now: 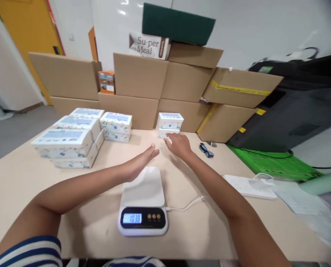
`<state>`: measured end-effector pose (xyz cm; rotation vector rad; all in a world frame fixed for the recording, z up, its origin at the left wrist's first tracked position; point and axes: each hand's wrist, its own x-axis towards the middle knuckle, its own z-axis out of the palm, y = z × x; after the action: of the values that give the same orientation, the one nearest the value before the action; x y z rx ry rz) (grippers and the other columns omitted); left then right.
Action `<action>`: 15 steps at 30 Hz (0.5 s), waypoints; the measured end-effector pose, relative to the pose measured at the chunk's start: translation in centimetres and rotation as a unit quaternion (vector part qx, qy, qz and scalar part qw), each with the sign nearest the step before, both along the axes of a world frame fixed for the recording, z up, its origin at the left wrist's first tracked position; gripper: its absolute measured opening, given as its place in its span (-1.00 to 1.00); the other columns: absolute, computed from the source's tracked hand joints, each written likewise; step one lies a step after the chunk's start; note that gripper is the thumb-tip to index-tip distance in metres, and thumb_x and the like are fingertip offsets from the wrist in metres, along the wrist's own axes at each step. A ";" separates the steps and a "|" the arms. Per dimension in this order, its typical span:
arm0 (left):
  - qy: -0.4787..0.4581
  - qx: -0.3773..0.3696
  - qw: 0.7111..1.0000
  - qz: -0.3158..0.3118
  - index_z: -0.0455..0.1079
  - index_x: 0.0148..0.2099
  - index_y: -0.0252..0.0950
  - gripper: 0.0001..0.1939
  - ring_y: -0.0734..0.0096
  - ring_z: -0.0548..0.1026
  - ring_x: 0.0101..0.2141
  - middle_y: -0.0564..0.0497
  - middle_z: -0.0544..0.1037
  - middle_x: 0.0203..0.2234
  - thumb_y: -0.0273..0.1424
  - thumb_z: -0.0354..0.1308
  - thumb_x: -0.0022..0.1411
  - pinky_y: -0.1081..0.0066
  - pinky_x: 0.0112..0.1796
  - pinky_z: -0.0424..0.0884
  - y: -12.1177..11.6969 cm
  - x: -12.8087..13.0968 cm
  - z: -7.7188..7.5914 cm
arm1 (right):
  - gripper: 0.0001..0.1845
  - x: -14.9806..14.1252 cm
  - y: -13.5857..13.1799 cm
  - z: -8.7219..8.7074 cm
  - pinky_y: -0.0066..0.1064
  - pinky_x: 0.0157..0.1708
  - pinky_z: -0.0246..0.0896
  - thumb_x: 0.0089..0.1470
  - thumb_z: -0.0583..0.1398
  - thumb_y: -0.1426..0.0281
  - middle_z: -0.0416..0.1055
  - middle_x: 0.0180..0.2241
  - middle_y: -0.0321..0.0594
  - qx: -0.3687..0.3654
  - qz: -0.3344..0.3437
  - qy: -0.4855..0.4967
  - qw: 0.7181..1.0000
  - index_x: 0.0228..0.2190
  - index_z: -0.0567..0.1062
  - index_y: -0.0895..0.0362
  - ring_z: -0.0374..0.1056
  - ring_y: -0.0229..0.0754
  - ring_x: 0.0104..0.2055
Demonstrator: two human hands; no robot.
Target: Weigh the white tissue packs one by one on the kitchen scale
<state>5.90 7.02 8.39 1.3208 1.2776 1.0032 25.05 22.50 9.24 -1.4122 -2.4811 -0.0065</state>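
Note:
My left hand (140,164) reaches over the far part of a white digital scale (143,191). Its fingers are stretched out and hold nothing. The scale's lit display (132,218) appears to read 1038. Farther forward, my right hand (179,144) is open, its fingertips in front of the lower of two stacked white printed boxes (169,121); I cannot tell whether they touch it. To the left stand more such boxes with a leaf pattern: a large stack (64,142) and a smaller pile of two (116,126).
Cardboard boxes (137,76) form a wall along the table's back, topped by a dark green box (178,24). A blue strap-like item (206,150) and a white power strip (250,186) lie on the right. A white cable (186,206) runs from the scale.

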 end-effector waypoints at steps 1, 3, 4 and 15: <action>0.033 0.006 0.999 0.007 0.54 0.45 -0.11 -0.04 -0.14 0.12 0.64 -0.10 0.31 0.59 0.41 -0.20 0.47 -0.17 0.61 0.04 -2.9 -1.2 -0.2 | -0.39 -1.1 -1.4 0.0 0.10 0.42 0.24 0.54 0.02 0.19 0.58 0.34 0.13 0.008 0.022 -0.005 1.000 0.39 0.55 0.12 0.45 0.31 0.38; 0.114 0.056 0.990 0.055 0.51 0.47 -0.12 -0.07 -0.06 0.08 0.66 -0.03 0.27 0.61 0.35 -0.25 0.52 -0.10 0.65 -0.14 -7.4 -3.9 -0.6 | -0.38 -3.6 -3.4 0.4 0.08 0.42 0.25 0.55 0.01 0.19 0.56 0.36 0.12 0.023 0.058 -0.006 0.998 0.40 0.53 0.15 0.44 0.29 0.39; 0.147 0.081 0.982 0.088 0.52 0.46 -0.16 -0.09 -0.03 0.11 0.65 -0.04 0.31 0.59 0.30 -0.25 0.55 -0.07 0.65 -0.17 -8.9 -5.2 -1.0 | -0.38 -5.0 -4.0 0.8 0.08 0.42 0.26 0.55 0.01 0.19 0.55 0.37 0.12 0.032 0.077 -0.001 0.997 0.40 0.53 0.15 0.43 0.28 0.40; 0.167 0.164 0.959 0.157 0.69 -0.16 -0.25 -0.37 0.00 0.62 0.29 -0.21 0.75 0.15 -0.08 -0.17 0.57 -0.01 0.45 0.41 -10.3 -10.5 -9.3 | 0.35 -23.8 3.0 6.5 0.41 0.60 -0.05 0.11 0.50 -0.03 -0.01 0.66 0.29 -0.068 0.226 -0.096 0.967 0.64 0.06 0.18 -0.13 0.54 0.71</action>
<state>-4.56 -3.25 -0.87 1.6236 1.6667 1.2948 1.22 25.49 15.78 -0.8941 -2.9614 0.1295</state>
